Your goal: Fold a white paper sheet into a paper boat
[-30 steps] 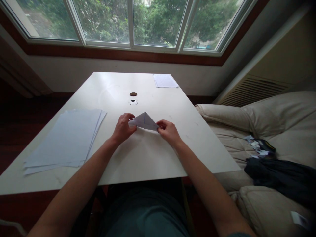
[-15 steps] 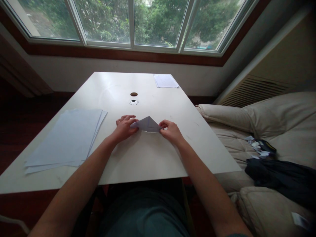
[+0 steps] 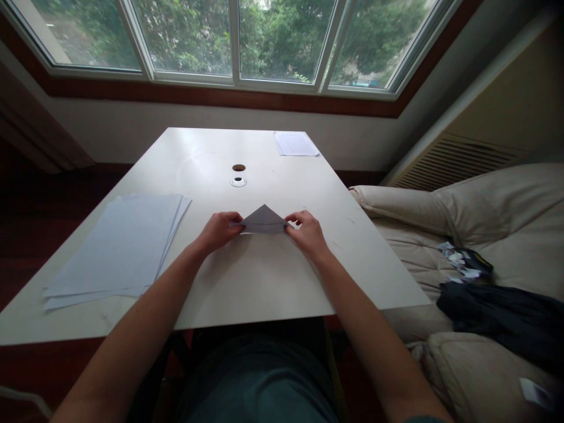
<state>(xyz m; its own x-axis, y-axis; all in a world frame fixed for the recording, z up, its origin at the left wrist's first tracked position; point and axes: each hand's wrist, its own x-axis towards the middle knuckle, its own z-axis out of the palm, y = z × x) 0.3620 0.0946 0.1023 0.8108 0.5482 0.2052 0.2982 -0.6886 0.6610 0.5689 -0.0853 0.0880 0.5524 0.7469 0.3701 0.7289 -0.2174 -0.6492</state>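
A folded sheet of paper (image 3: pixel 265 220) is held up between both hands, a little above the white table. It has a triangular top with its point facing away from me and a strip along its lower edge. My left hand (image 3: pixel 221 228) pinches its left corner between thumb and fingers. At the opposite corner, my right hand (image 3: pixel 305 231) grips the paper in the same way, its fingers curled. The underside of the paper is hidden.
Large loose sheets of paper (image 3: pixel 118 247) lie stacked on the table's left side. A smaller pile of papers (image 3: pixel 297 144) rests at the far right corner. Toward the back are a round hole (image 3: pixel 238 168) and a ring-shaped cover (image 3: pixel 238 183). A beige sofa (image 3: pixel 405 235) stands to the right.
The folded paper now shows a plain triangular face with a lower strip, where a creased face with an inner fold line showed before. My left hand's fingers have closed in on its corner.
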